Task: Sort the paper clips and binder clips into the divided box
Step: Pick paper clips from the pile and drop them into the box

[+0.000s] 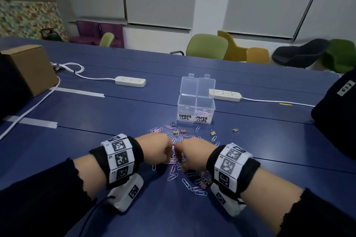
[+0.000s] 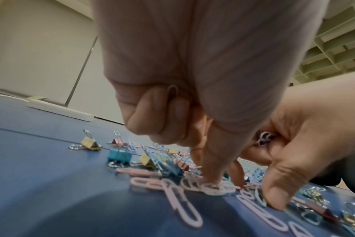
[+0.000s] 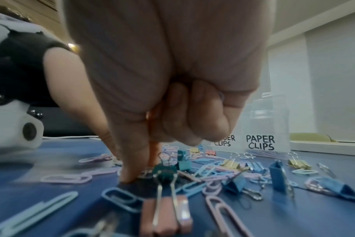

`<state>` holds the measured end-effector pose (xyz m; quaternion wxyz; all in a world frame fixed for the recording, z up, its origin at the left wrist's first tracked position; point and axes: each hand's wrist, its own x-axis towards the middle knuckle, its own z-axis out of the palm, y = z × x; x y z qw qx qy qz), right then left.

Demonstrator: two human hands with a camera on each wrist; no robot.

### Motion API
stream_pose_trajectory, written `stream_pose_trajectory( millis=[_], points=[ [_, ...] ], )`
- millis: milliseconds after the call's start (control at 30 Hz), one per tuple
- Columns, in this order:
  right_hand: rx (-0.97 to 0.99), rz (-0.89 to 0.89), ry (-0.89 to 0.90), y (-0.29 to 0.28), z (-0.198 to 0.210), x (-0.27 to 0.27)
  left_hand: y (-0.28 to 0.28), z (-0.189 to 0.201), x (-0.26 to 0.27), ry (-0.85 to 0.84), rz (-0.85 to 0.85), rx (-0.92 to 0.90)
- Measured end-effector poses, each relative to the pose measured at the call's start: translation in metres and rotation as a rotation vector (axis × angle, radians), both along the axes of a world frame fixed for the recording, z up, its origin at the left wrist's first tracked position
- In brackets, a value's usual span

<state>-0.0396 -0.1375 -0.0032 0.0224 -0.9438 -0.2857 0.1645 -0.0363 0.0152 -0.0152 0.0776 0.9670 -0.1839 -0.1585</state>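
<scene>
Both our hands, left hand point(image 1: 157, 148) and right hand point(image 1: 192, 155), pinch paper clips point(image 2: 213, 189) off the desk point(image 1: 134, 106), spares curled inside; light, slippery wire, best nipped by its loop; divided box point(image 1: 196, 110) waits just beyond

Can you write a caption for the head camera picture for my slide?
Two hands gather paper clips before a labelled divided box on a blue table.

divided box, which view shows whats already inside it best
The head view: it looks down into the open divided box, showing paper clips in the PAPER CLIPS side. The right wrist view catches only its labelled front, part hidden by the right hand. The left wrist view misses it.
</scene>
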Motion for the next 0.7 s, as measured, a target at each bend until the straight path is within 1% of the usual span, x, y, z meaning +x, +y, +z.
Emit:
stream_pose_trajectory(
  millis=[100, 167, 233, 333, 367, 433, 500, 567, 633, 700],
  points=[
    [-0.001, -0.001, -0.014, 0.001, -0.002, 0.0, 0.001, 0.002, 0.0, 0.026, 0.052, -0.022],
    [-0.023, 0.0, -0.021, 0.001, -0.004, -0.001, 0.002, 0.005, 0.002, 0.083, 0.133, -0.118],
    [-0.078, -0.001, -0.036, 0.003, -0.006, -0.003, 0.003, 0.006, 0.003, 0.209, 0.274, -0.352],
    [-0.141, -0.005, -0.071, 0.004, -0.006, -0.007, 0.004, 0.007, -0.001, 0.456, 0.558, -0.794],
    [-0.153, -0.01, -0.076, 0.005, -0.005, -0.009, 0.005, 0.005, -0.002, 0.512, 0.618, -0.897],
    [-0.168, -0.017, -0.088, 0.006, -0.004, -0.011, 0.005, 0.004, -0.004, 0.597, 0.682, -1.036],
    [-0.176, -0.02, -0.082, 0.008, -0.002, -0.012, 0.005, 0.004, -0.005, 0.678, 0.726, -1.134],
    [-0.17, -0.016, -0.06, 0.008, -0.002, -0.012, 0.006, 0.003, -0.006, 0.759, 0.751, -1.192],
    [-0.162, -0.016, -0.037, 0.009, -0.002, -0.01, 0.007, 0.002, -0.008, 0.821, 0.759, -1.219],
    [-0.156, -0.015, -0.029, 0.009, -0.002, -0.008, 0.008, 0.0, -0.009, 0.849, 0.767, -1.23]
  ],
)
